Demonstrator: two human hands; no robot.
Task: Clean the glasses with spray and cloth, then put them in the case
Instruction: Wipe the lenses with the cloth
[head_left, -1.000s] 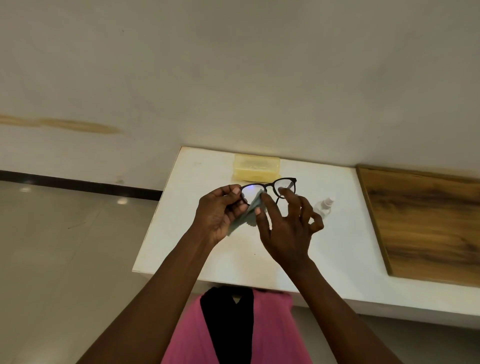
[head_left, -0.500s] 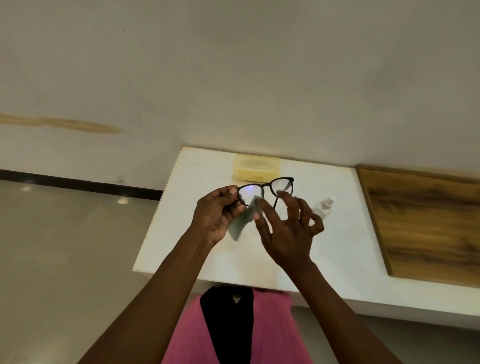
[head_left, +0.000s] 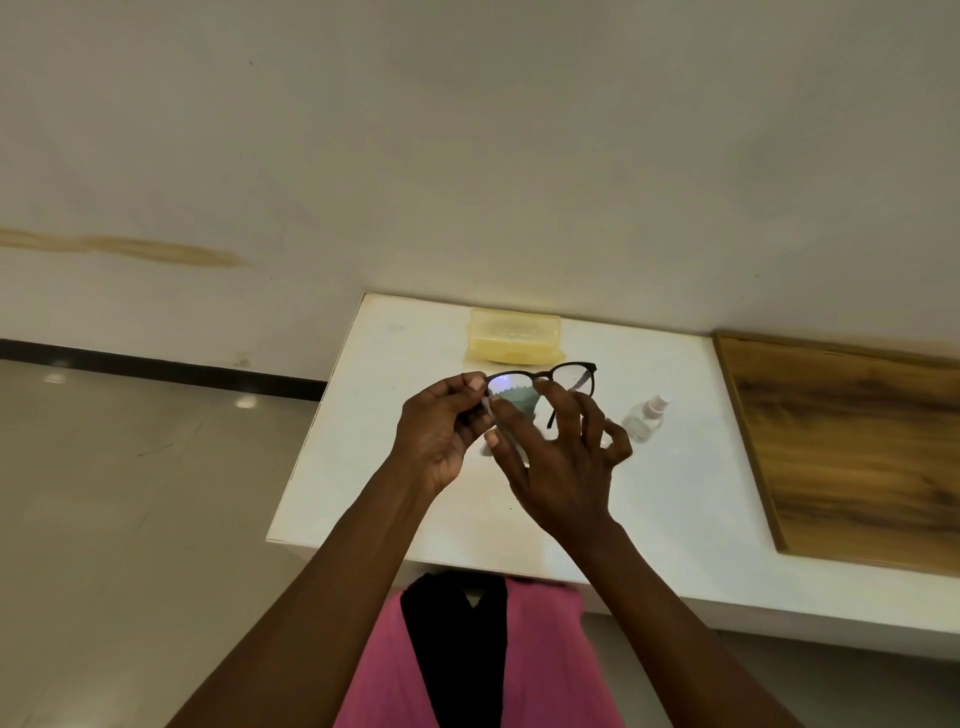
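Black-framed glasses are held up above the white table. My left hand pinches the frame at its left end. My right hand pinches a grey-green cloth against the left lens, thumb in front and fingers behind. A yellow translucent case lies shut at the back of the table. A small clear spray bottle lies on its side to the right of my hands.
A wooden board covers the right part of the table. The wall rises right behind the table. A tiled floor with a dark skirting strip lies to the left.
The cloth has moved up from below the frame onto the left lens under my right thumb and fingers. The glasses stay held in about the same place.
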